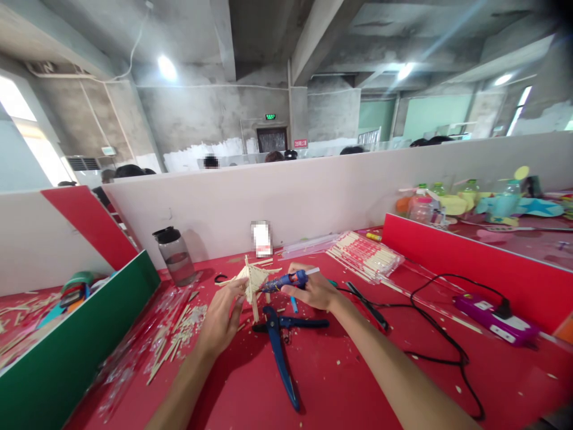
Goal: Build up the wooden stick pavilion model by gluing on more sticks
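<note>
Glue gun (295, 278) in my right hand (316, 291), stick structure (253, 279) at my left fingertips (244, 282)

The structure, pale wooden sticks joined into a small pointed shape, sits in front of me on the red table (233, 382), between my two hands. My left hand (221, 315) is partly curled, its fingers touching the near left side of the piece; at this size I can't tell whether the thumb closes on it too. My right hand is wrapped around the blue glue gun, whose nozzle points left, right by the sticks. A white glue stick (312, 270) pokes out of its back end.

Just nearer to me lies a blue-handled cutter (281, 352) with its handles spread. Loose stick pieces (176, 340) are scattered to my left, a dark-lidded bottle (176, 260) stands behind them, and a pack of sticks (367, 257) lies to the right. Farther right, a black cable (441, 337) loops near a purple power strip (495, 319).
</note>
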A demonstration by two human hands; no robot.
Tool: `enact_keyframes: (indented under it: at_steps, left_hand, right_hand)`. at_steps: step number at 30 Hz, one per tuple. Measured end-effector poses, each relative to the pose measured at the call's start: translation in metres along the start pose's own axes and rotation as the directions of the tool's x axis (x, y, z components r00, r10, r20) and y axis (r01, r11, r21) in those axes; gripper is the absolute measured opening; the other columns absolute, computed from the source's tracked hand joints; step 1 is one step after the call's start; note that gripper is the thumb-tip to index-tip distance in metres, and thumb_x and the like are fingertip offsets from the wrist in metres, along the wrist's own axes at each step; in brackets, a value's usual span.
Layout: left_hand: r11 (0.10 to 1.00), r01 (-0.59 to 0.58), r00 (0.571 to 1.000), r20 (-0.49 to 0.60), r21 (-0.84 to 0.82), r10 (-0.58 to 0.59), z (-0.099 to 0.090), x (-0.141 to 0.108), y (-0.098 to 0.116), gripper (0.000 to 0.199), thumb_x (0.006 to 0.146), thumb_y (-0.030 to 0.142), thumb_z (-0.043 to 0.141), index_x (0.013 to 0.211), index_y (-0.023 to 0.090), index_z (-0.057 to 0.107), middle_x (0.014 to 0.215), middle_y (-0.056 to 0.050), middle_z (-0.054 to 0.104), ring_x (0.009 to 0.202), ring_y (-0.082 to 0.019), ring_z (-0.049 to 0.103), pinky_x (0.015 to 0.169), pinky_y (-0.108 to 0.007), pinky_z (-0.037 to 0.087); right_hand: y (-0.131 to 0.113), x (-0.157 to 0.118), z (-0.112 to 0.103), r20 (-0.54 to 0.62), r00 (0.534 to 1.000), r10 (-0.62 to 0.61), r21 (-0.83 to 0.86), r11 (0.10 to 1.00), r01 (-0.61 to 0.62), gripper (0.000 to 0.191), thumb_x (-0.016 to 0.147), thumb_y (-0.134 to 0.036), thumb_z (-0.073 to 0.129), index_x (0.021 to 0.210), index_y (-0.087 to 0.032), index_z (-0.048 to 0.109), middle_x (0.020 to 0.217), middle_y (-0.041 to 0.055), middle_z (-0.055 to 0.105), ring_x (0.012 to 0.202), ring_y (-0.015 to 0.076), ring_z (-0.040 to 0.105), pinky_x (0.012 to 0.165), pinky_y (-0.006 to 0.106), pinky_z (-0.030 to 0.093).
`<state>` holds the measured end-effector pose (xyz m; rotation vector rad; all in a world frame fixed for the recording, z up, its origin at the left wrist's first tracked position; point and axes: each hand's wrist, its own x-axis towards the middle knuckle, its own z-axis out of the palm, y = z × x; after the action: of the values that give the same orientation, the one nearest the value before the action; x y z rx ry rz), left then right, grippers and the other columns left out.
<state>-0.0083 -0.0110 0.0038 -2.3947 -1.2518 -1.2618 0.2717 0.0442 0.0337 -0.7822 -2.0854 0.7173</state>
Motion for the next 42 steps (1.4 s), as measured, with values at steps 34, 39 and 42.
enact_keyframes:
  at_steps: [34, 39, 42]
  left_hand:
    - [1.0, 0.013, 1.0, 0.011, 0.006, -0.013, -0.001, 0.001, 0.001, 0.013, 0.102, 0.023, 0.046, 0.107, 0.025, 0.058, 0.133, -0.009, 0.066, 0.125, -0.025, 0.061, 0.104, -0.042, 0.05]
    - [0.999, 0.032, 0.999, 0.006, 0.007, -0.032, 0.001, 0.0, -0.001, 0.015, 0.102, 0.023, 0.047, 0.111, 0.025, 0.059, 0.13, -0.009, 0.068, 0.122, -0.024, 0.063, 0.104, -0.042, 0.051]
    - [0.999, 0.033, 0.999, 0.001, 0.006, -0.033, 0.001, -0.001, 0.0, 0.014, 0.103, 0.025, 0.046, 0.109, 0.024, 0.059, 0.132, -0.009, 0.067, 0.122, -0.025, 0.063, 0.103, -0.043, 0.051]
  right_hand:
    - [0.001, -0.001, -0.003, 0.073, 0.997, 0.041, 0.029, 0.999, -0.043, 0.038, 0.089, -0.057, 0.061, 0.078, -0.023, 0.047, 0.067, -0.0062, 0.045, 0.062, 0.0141, 0.046, 0.06, 0.026, 0.036]
    - [0.005, 0.001, -0.015, 0.031, 0.997, 0.066, -0.018, 0.998, -0.065, 0.036, 0.09, -0.052, 0.061, 0.072, -0.023, 0.048, 0.064, -0.005, 0.046, 0.063, 0.0156, 0.046, 0.063, 0.028, 0.034]
    - [0.004, 0.003, -0.013, 0.046, 0.997, 0.06, -0.039, 0.998, -0.058, 0.039, 0.087, -0.052, 0.066, 0.067, -0.023, 0.049, 0.062, -0.005, 0.045, 0.061, 0.0152, 0.045, 0.061, 0.028, 0.032]
